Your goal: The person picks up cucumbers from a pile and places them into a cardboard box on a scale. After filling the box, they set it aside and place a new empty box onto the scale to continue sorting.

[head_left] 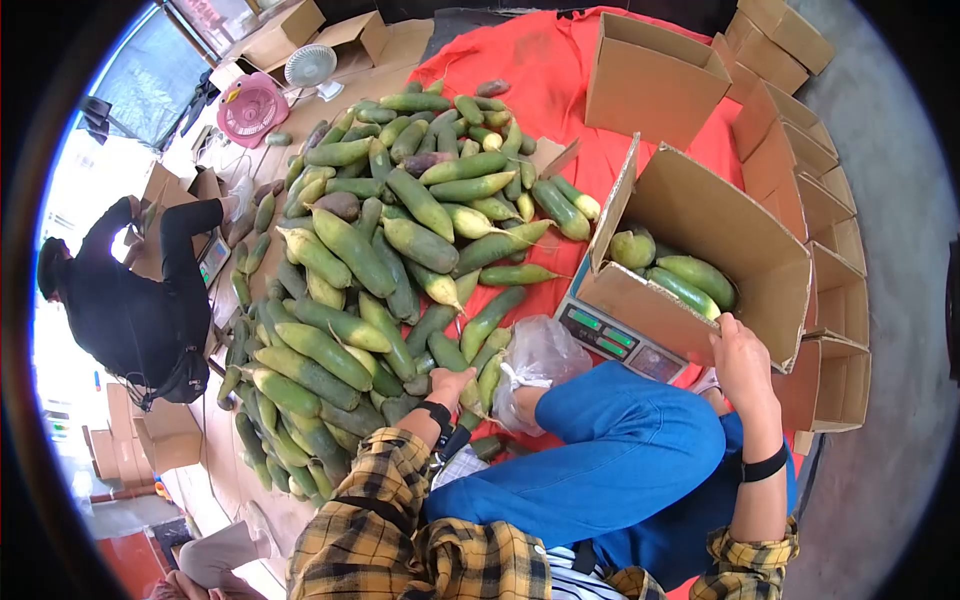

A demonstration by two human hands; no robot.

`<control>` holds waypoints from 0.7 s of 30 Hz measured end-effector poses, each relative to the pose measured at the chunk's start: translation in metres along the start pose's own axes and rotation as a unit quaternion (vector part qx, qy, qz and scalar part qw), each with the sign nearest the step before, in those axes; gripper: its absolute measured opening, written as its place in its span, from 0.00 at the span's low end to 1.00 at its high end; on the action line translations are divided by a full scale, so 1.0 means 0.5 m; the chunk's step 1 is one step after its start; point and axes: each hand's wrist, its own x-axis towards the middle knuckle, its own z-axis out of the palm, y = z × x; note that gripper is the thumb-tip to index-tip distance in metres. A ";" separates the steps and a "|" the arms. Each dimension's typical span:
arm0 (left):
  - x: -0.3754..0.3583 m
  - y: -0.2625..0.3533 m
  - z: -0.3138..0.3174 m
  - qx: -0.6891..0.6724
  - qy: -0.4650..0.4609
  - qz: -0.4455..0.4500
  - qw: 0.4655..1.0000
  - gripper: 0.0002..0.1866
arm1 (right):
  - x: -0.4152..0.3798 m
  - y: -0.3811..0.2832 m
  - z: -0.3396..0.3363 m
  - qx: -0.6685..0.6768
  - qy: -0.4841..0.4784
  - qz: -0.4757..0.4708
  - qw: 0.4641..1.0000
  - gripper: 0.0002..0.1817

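Long green radishes (345, 250) lie in a large heap in front of me. At the near side of the heap, my left hand (452, 385) reaches down among the radishes, its fingertips hidden, so its grip cannot be made out. An open cardboard box (700, 200) stands tilted on a digital scale (615, 340) with green displays. Inside the box lie several green radishes (690, 280). My right hand (742, 360) is closed on the box's near edge, with fingers over the rim. Beside my left hand, a clear plastic bag (545, 355) covers my foot.
A red sheet (520, 60) lies under the heap. Another cardboard box (655, 80) stands behind the scale, and several open boxes (825, 240) line the right side. At left, a person in black (130, 300) sits by another scale (214, 258). Fans (312, 68) stand at the back left.
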 end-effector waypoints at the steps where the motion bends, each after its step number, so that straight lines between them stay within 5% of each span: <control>1: 0.010 -0.001 0.005 0.000 -0.001 0.003 1.000 0.51 | 0.000 -0.001 -0.002 -0.002 -0.008 0.009 1.000 0.09; 4: 0.051 -0.038 0.013 -0.101 -0.056 0.002 0.993 0.43 | 0.000 0.003 0.008 0.008 0.016 -0.003 1.000 0.09; 6: -0.128 0.065 -0.078 -0.178 -0.179 0.013 0.968 0.29 | 0.000 0.014 0.021 0.024 0.050 -0.025 0.998 0.09; 9: -0.112 0.084 -0.118 -0.123 -0.289 -0.022 0.949 0.25 | -0.003 0.014 0.017 0.016 0.051 -0.036 0.998 0.08; 12: -0.177 0.122 -0.153 -0.125 -0.267 0.140 0.945 0.22 | -0.002 0.015 0.023 0.012 0.046 -0.022 0.999 0.07; 15: -0.320 0.220 -0.186 -0.177 -0.238 0.374 0.879 0.26 | -0.003 0.013 0.025 -0.007 0.050 -0.019 0.999 0.07; 17: -0.422 0.305 -0.205 -0.191 -0.235 0.482 0.822 0.35 | -0.005 0.018 0.029 -0.005 0.053 -0.020 0.998 0.09; 21: -0.605 0.453 -0.174 -0.183 -0.161 0.634 0.734 0.35 | -0.006 0.028 0.037 0.011 0.069 -0.033 0.997 0.06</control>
